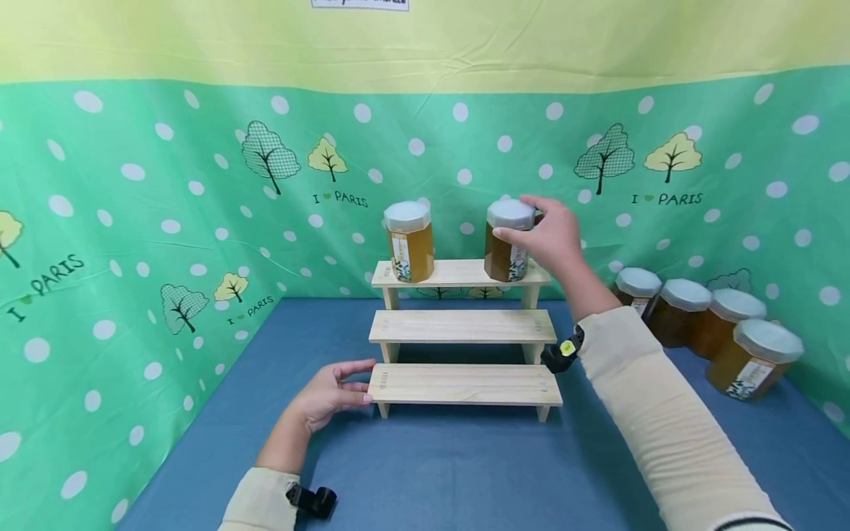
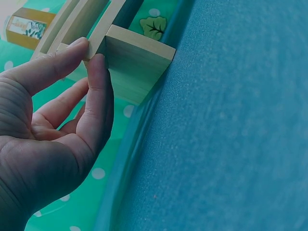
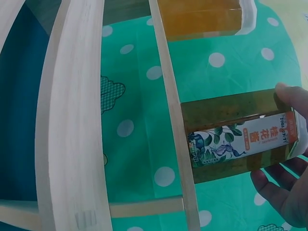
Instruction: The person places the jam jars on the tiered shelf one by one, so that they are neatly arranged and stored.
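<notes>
A three-step wooden display stand (image 1: 465, 383) stands on the blue cloth. My left hand (image 1: 330, 397) pinches the left end of its lowest board; the left wrist view shows thumb and forefinger (image 2: 97, 91) on the board's edge. On the top step, at the right, stands a jar of amber contents with a white lid (image 1: 510, 243). My right hand (image 1: 553, 232) holds it around the lid, and its label (image 3: 240, 139) shows in the right wrist view. A second honey-coloured jar (image 1: 409, 243) stands upright on the top step's left side, apart from both hands.
Several more lidded jars, the nearest of them a tilted-looking jar (image 1: 753, 361), stand close together on the blue cloth (image 1: 451, 472) at the right. Behind everything hangs a green dotted curtain (image 1: 219, 162) with tree prints, which also runs along both sides.
</notes>
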`<action>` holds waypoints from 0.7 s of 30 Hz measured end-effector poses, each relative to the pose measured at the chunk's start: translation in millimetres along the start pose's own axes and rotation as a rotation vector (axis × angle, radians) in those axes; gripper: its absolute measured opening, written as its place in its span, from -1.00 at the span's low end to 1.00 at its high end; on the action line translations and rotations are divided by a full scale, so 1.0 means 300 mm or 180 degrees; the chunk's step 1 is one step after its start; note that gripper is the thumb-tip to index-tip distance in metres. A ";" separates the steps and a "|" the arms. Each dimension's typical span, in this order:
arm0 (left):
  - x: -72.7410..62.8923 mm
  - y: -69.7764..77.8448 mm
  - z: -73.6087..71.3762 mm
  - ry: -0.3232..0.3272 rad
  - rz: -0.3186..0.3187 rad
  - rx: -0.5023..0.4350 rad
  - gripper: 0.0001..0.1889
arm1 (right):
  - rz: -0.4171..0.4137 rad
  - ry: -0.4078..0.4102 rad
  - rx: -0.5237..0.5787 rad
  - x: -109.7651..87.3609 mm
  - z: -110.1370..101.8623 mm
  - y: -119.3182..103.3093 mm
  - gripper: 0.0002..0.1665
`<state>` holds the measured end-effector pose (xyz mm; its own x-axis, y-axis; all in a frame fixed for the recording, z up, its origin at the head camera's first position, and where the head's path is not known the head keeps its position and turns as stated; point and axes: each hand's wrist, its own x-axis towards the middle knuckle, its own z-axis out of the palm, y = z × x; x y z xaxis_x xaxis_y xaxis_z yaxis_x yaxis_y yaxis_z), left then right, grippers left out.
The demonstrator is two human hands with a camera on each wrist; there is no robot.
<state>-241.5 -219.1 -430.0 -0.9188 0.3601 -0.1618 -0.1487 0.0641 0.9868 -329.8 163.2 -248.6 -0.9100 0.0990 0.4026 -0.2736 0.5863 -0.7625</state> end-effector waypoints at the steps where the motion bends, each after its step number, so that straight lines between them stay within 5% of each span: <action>1: 0.000 0.000 0.000 0.0001 0.0000 0.0001 -0.19 | -0.0002 0.0010 -0.0014 -0.001 0.002 0.000 -0.06; 11: 0.003 -0.002 0.005 0.0012 -0.0036 -0.0022 -0.19 | -0.0111 -0.0073 0.0277 -0.026 -0.009 0.034 -0.07; 21: -0.004 0.003 0.003 -0.0007 0.0010 0.0004 -0.18 | -0.0382 0.0329 0.0731 -0.069 -0.023 0.080 -0.31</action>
<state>-240.1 -218.7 -428.9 -0.9185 0.3622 -0.1586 -0.1452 0.0640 0.9873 -315.2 180.9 -271.7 -0.8335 0.1283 0.5374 -0.4516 0.4023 -0.7964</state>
